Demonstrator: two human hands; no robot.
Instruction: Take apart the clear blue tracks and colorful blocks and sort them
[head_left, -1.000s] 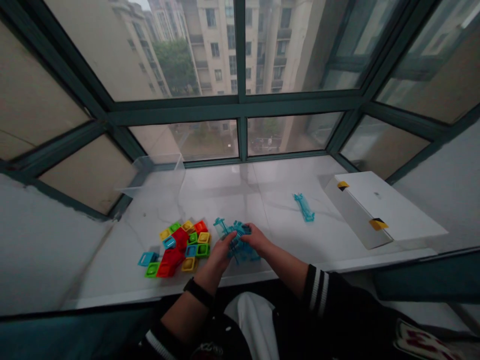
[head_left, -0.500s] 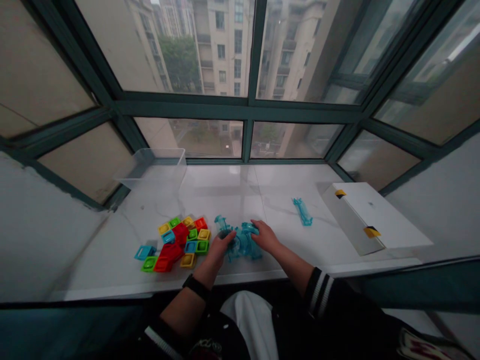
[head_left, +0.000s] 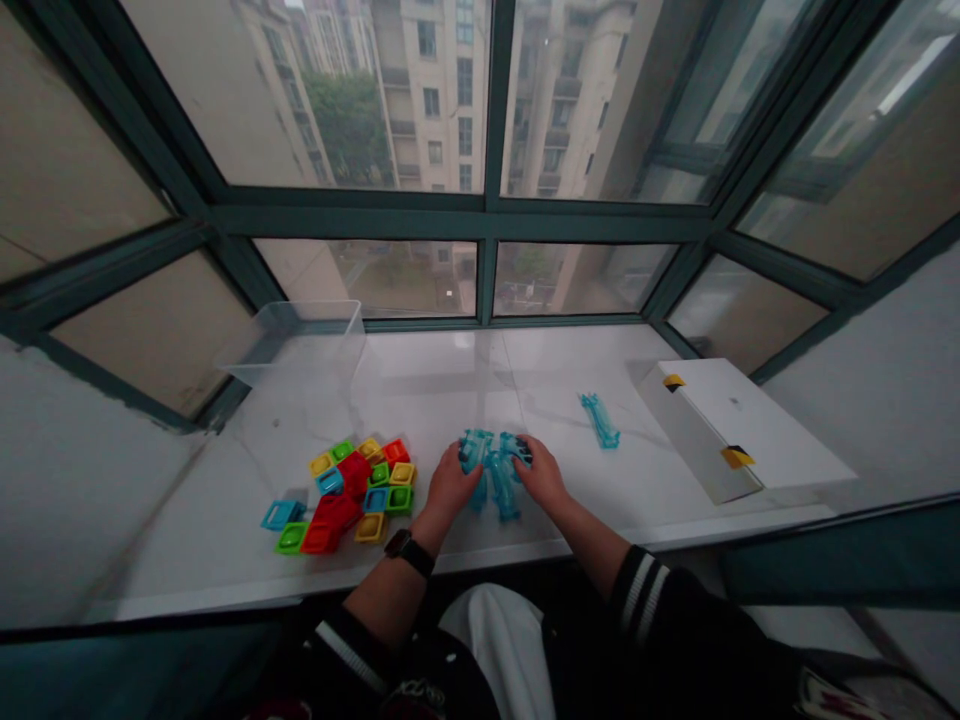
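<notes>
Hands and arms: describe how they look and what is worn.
Both hands are bare, no gloves: left hand, right hand. A dark watch on a black band circles the left wrist. The left sleeve is dark with a thin white stripe at its edge; the right sleeve is black with a white-striped ribbed cuff.

Left hand [head_left: 448,487] and right hand [head_left: 541,478] bare, no gloves. Black wristwatch [head_left: 409,549] with black band on the left wrist. Black jacket: ribbed right cuff [head_left: 637,590] with white stripes, left cuff [head_left: 341,655] with a white stripe, red-and-white lettered patch [head_left: 832,695] lower right, white garment [head_left: 502,650] at the front.
</notes>
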